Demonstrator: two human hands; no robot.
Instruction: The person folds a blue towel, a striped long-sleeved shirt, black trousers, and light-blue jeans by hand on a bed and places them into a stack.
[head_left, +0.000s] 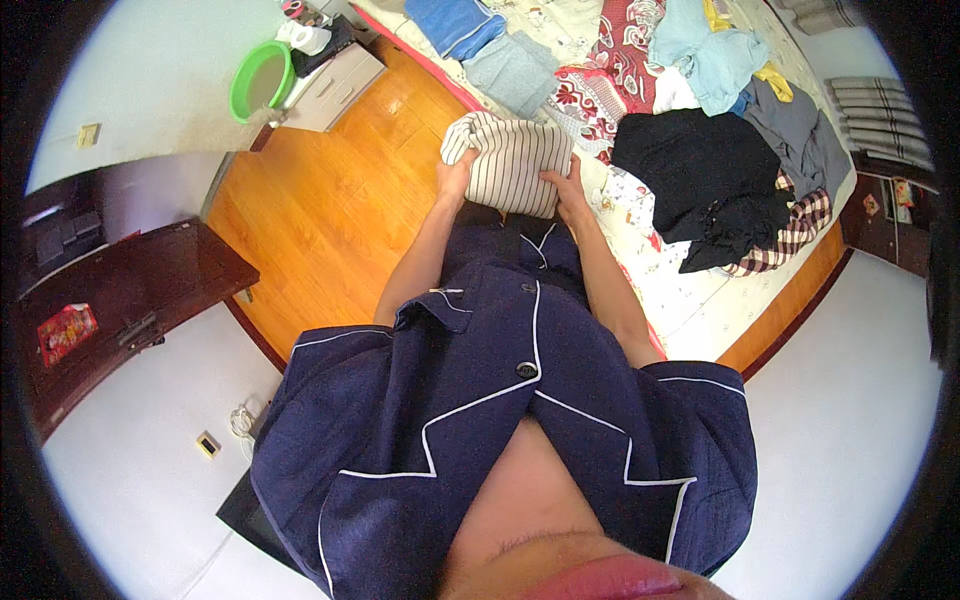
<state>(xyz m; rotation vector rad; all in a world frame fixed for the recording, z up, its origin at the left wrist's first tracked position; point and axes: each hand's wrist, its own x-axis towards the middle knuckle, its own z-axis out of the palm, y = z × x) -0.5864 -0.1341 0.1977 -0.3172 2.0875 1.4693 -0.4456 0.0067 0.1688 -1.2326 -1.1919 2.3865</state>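
A white garment with dark stripes (517, 161), folded or bunched into a bundle, is held in front of my body. My left hand (457, 174) grips its left edge, where part of the cloth curls over. My right hand (566, 187) pinches the right edge, thumb on top and the other fingers mostly hidden. Beyond the bundle, on the bed, lie a folded grey cloth (514, 73) and a folded blue cloth (456, 27). A spread black garment (694, 176) is to the right, partly over a checked cloth (806, 232).
Light blue (705, 60) and dark grey garments (799, 131) lie farther back on the patterned bedsheet (675, 292). A white drawer cabinet (337, 86) and a green basin (262, 81) are at the upper left. A dark red wooden desk (150, 285) stands at left.
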